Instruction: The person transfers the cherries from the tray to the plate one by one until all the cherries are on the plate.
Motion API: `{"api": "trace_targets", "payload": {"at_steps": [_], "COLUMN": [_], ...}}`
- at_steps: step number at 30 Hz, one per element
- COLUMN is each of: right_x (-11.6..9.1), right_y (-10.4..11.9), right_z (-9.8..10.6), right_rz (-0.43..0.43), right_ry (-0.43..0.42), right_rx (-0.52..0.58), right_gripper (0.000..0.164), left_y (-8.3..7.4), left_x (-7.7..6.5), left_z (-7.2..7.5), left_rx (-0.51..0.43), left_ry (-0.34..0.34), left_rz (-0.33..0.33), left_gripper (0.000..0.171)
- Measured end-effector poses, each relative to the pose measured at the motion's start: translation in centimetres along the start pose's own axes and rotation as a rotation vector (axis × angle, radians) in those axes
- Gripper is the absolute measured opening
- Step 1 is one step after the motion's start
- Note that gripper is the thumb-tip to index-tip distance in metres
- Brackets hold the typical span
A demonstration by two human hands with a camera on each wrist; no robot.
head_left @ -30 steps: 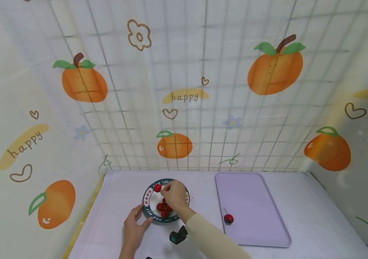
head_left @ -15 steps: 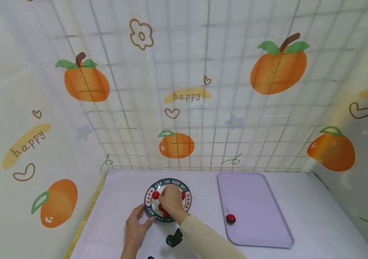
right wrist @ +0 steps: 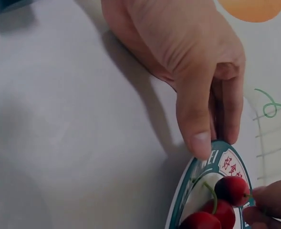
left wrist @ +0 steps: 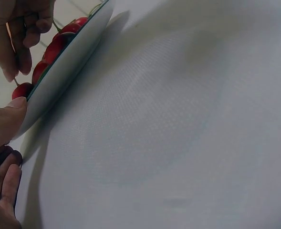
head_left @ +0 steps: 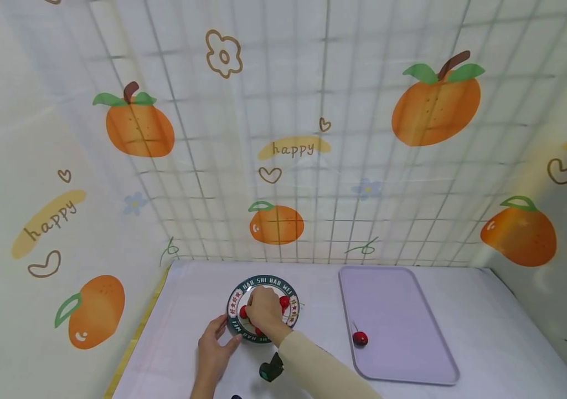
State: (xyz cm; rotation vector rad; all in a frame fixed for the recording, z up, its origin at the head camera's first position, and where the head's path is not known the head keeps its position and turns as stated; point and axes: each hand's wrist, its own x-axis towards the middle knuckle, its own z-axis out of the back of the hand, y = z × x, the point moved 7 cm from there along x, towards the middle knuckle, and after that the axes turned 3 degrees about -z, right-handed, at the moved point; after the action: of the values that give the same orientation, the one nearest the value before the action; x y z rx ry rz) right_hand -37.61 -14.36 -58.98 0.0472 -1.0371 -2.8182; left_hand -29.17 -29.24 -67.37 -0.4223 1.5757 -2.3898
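Observation:
A round plate (head_left: 235, 327) with a dark green lettered rim holds several red cherries (head_left: 284, 302). At its near left edge my left hand (head_left: 212, 350) grips the rim, thumb on top and fingers at the outer side. Above the plate my right hand (head_left: 265, 307) reaches in from the right, pinching the stem of a cherry (head_left: 244, 312) at the plate's left side. In the right wrist view, the right fingertips (right wrist: 273, 200) meet this cherry's (right wrist: 231, 191) stem. The left wrist view shows the same cherry (left wrist: 22, 90) by the left thumb. The right hand hides part of the plate.
A lilac tray (head_left: 398, 327) lies to the right, with one stemmed cherry (head_left: 360, 338) near its left edge. A small dark device (head_left: 271, 367) sits by the right wrist. Behind the white table stands a curtain (head_left: 313, 221) printed with oranges.
My right hand and the pinched cherry have moved nearer to me along the plate's left side. The left hand stays on the rim. The whole view has shifted slightly.

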Motion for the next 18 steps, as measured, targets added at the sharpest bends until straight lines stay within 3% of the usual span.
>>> {"api": "trace_targets", "payload": {"at_steps": [9,18], "right_x": [-0.2,0.7], "right_y": [-0.2,-1.8], "right_z": [2.4,7.1], "right_rz": [0.040,0.080], "right_ry": [-0.066,-0.148], "right_rx": [0.025,0.095], "right_gripper": [0.012,0.010], "left_y": [0.1,-0.1], "left_x": [0.0,-0.2], "left_z": [-0.1,0.0], "left_rx": [0.033,0.061], "left_ry": [0.002,-0.003], "left_rz": [-0.025,-0.028], "left_gripper": [0.072,0.073]}}
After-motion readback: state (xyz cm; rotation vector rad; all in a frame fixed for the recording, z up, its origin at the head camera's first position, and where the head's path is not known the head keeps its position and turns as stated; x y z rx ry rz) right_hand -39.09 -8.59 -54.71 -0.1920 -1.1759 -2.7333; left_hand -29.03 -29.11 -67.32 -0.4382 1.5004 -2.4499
